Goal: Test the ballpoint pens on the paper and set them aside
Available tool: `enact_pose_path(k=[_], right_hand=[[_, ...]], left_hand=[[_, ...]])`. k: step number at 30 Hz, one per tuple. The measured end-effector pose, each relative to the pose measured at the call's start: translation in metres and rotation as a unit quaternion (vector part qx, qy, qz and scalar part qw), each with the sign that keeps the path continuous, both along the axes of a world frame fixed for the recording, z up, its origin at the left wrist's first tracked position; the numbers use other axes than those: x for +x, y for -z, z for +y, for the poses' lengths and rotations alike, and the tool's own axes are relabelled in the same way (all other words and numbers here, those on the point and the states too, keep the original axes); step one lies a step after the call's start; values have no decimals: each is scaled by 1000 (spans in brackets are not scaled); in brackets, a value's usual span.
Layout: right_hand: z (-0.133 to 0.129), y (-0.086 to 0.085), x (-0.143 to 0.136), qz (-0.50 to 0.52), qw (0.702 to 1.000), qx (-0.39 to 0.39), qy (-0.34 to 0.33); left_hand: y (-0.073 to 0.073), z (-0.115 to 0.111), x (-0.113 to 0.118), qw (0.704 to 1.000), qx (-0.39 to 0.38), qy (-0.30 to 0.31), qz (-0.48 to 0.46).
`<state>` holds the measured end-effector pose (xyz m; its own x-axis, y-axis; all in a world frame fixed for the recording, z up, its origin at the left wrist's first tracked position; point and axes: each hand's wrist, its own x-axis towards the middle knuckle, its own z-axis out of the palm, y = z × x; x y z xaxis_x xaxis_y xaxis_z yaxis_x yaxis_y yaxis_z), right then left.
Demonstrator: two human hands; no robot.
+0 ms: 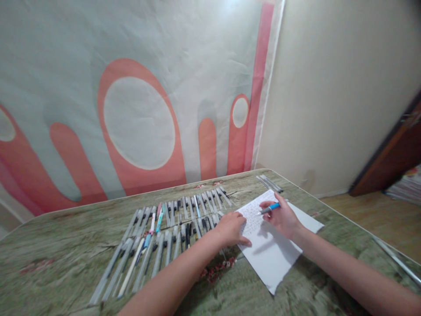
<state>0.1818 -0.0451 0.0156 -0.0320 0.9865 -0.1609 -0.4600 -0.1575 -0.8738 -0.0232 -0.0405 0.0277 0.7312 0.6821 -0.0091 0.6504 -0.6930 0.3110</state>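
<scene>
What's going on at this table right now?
A person sits or stands at a table with a sheet of paper. The right hand holds a blue-and-gray pen over the sheet; whether its tip touches is hard to tell. The left hand rests on the sheet's left edge. Small writing covers the upper part, and the lower part is blank. Rows of pens lie to the left.

The white paper [268, 265] lies flat, small handwriting covering its upper part, its lower part blank. The blue pen [271, 207], grey near its tip, slants over the paper's written lines.
</scene>
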Motion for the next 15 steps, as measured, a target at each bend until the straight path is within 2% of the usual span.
enact_pose_path(k=[2,4,10,13,15], right_hand=[[-10,6,-4,-22,999,-22,-32],[-16,13,-7,-31,999,-18,-34],[-21,23,-13,-109,992,60,18],[-24,24,-14,-174,980,89,30],[-27,22,-15,-211,972,107,2]], left_hand=[[0,-3,0,1000,4,0,0],[-1,-9,0,1000,14,-12,1],[-8,-50,6,994,32,-88,57],[-8,-69,10,994,28,-78,75],[-7,-78,13,994,27,-73,74]])
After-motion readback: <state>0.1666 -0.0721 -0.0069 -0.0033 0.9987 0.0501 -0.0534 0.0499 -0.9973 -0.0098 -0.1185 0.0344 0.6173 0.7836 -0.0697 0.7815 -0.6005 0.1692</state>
